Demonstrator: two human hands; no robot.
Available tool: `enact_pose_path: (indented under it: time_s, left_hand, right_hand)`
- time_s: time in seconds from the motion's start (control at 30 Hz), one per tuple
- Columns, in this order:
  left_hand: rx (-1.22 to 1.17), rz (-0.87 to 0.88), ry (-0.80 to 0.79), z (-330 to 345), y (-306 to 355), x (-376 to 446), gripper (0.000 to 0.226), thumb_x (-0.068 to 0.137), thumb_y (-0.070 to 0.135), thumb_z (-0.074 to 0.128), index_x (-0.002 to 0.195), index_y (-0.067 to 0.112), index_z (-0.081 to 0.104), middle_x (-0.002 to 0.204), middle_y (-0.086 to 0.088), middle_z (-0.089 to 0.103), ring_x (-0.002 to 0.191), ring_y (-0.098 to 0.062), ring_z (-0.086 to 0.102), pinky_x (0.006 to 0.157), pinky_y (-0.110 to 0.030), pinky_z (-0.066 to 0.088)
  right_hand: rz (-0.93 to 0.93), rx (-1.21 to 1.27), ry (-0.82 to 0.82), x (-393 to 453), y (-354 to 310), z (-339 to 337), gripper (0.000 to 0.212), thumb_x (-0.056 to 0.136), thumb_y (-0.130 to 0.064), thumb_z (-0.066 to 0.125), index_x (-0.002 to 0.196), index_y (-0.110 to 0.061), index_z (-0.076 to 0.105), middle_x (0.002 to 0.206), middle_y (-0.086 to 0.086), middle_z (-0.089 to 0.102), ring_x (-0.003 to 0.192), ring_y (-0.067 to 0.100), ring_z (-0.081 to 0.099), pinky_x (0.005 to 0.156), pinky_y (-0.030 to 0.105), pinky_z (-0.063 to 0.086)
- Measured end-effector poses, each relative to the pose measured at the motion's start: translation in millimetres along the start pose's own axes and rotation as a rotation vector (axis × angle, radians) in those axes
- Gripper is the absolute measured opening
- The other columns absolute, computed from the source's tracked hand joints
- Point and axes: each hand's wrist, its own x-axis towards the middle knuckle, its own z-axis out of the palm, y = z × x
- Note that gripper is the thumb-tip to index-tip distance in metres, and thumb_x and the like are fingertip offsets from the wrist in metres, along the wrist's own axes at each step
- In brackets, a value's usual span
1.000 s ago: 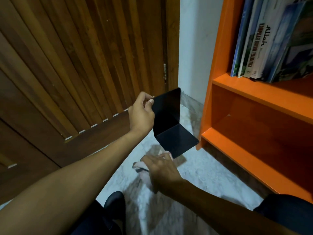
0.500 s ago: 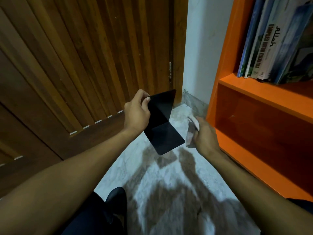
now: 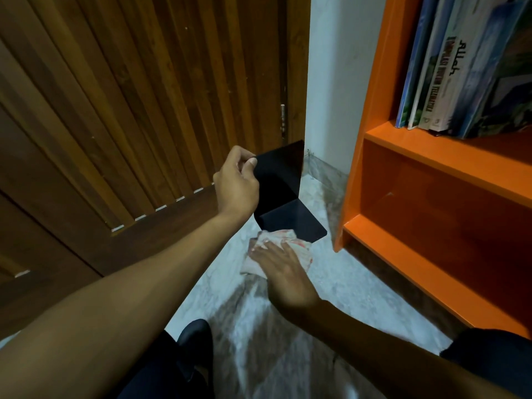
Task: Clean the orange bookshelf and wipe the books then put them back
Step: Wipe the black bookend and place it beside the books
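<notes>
Left hand (image 3: 236, 182) pinches the top corner of a black L-shaped bookend (image 3: 283, 197), thumb on the near face, fingers curled behind; upright plate held vertical, foot plate jutting out below the pinch and towards the orange bookshelf (image 3: 408, 174). Right hand (image 3: 283, 272), fingers loosely spread, presses a crumpled pale cloth (image 3: 276, 249) against the underside of the foot's near edge; not a closed grasp so far as visible. Below the grip, marble floor (image 3: 259, 341); behind it, a slatted wooden door (image 3: 129, 110). Books (image 3: 460, 67) stand leaning on the upper shelf, well above and right of the pinch; lower shelf bay beside the bookend shows bare. Step in hand, as judged: wiping the bookend. To do it well, firm the corner pinch so the plate does not pivot, sweep cloth along the foot towards its free edge, then flip for the other face. Risk: plate twisting in a one-corner hold.
</notes>
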Motion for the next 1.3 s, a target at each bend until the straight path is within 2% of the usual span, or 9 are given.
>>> enact_pose_path:
  time_s: [0.13,0.23,0.37,0.53,0.7,0.97,1.13,1.23,1.3]
  left_hand:
    - [0.007,0.004,0.002,-6.5,-9.2,4.7,0.009,0.102,0.015,0.053,0.101,0.012,0.062,0.086,-0.005,0.066,0.068,-0.003,0.056,0.066,-0.041,0.053]
    - [-0.004,0.006,-0.003,-14.3,-16.7,9.3,0.010,0.102,0.015,0.053,0.100,0.011,0.062,0.088,0.000,0.065,0.075,-0.003,0.059,0.069,-0.035,0.055]
    - [0.006,0.026,-0.009,-26.5,-23.1,12.1,0.010,0.102,0.014,0.053,0.101,0.011,0.062,0.090,0.001,0.065,0.085,-0.010,0.062,0.065,-0.022,0.052]
    - [0.027,0.045,-0.013,-38.0,-26.8,11.8,0.010,0.102,0.016,0.054,0.100,0.013,0.063,0.088,0.000,0.067,0.081,-0.011,0.063,0.070,-0.037,0.053]
    - [0.059,0.157,-0.059,-37.7,-22.6,6.9,0.011,0.102,0.016,0.053,0.100,0.012,0.063,0.082,-0.004,0.066,0.071,-0.019,0.061,0.059,-0.048,0.050]
    - [0.022,0.256,-0.072,-18.2,-1.2,0.1,0.010,0.102,0.012,0.053,0.097,0.011,0.062,0.080,-0.002,0.065,0.074,-0.014,0.062,0.059,-0.041,0.052]
    - [0.049,0.252,-0.080,-22.0,-5.5,4.0,0.011,0.102,0.012,0.052,0.097,0.011,0.062,0.079,-0.004,0.064,0.070,-0.014,0.061,0.054,-0.036,0.050]
    - [0.038,0.231,-0.041,-28.7,-8.6,10.7,0.011,0.102,0.014,0.053,0.099,0.010,0.062,0.083,-0.003,0.065,0.075,-0.013,0.062,0.056,-0.029,0.049]
    - [0.029,0.224,-0.051,-32.8,-9.9,11.4,0.011,0.102,0.013,0.053,0.100,0.009,0.063,0.088,-0.005,0.066,0.082,-0.013,0.064,0.062,-0.022,0.050]
  right_hand:
    - [-0.116,0.148,-0.034,-7.8,-0.3,2.9,0.054,0.078,0.005,0.045,0.121,-0.021,0.064,0.119,-0.003,0.067,0.115,0.016,0.057,0.111,0.034,0.033]
    - [-0.120,0.202,-0.173,-12.5,-3.6,0.6,0.056,0.076,0.005,0.047,0.117,-0.030,0.063,0.115,-0.010,0.065,0.104,0.013,0.059,0.095,0.034,0.046]
    - [0.591,0.576,-0.239,-20.3,4.8,-3.4,0.031,0.097,-0.019,0.049,0.126,-0.016,0.059,0.109,0.000,0.065,0.099,0.015,0.061,0.096,0.036,0.051]
    - [1.107,0.674,0.174,-15.1,38.8,-19.7,0.024,0.103,-0.005,0.040,0.122,-0.007,0.054,0.118,0.015,0.062,0.112,0.033,0.063,0.081,0.035,0.055]
    - [0.605,0.323,0.325,9.2,53.1,-55.5,0.033,0.099,-0.008,0.054,0.127,-0.024,0.060,0.114,-0.001,0.052,0.107,0.016,0.051,0.082,0.019,0.037]
    - [0.232,-0.146,-0.133,10.5,25.5,-30.8,0.074,0.083,0.009,0.049,0.150,-0.018,0.036,0.149,0.006,0.040,0.139,0.027,0.030,0.116,0.040,0.026]
    - [-0.005,-0.067,-0.090,-13.6,23.0,-9.3,0.060,0.061,0.004,0.067,0.118,-0.013,0.068,0.108,0.006,0.071,0.097,0.028,0.064,0.080,0.032,0.049]
    - [0.084,0.151,-0.187,-23.2,26.5,-1.9,0.040,0.083,-0.005,0.054,0.115,-0.025,0.068,0.104,-0.006,0.068,0.093,0.015,0.058,0.077,0.022,0.042]
    - [0.434,0.428,-0.162,-23.8,29.7,-7.8,0.029,0.097,-0.008,0.047,0.112,-0.022,0.068,0.101,-0.010,0.067,0.092,0.011,0.062,0.082,0.020,0.051]
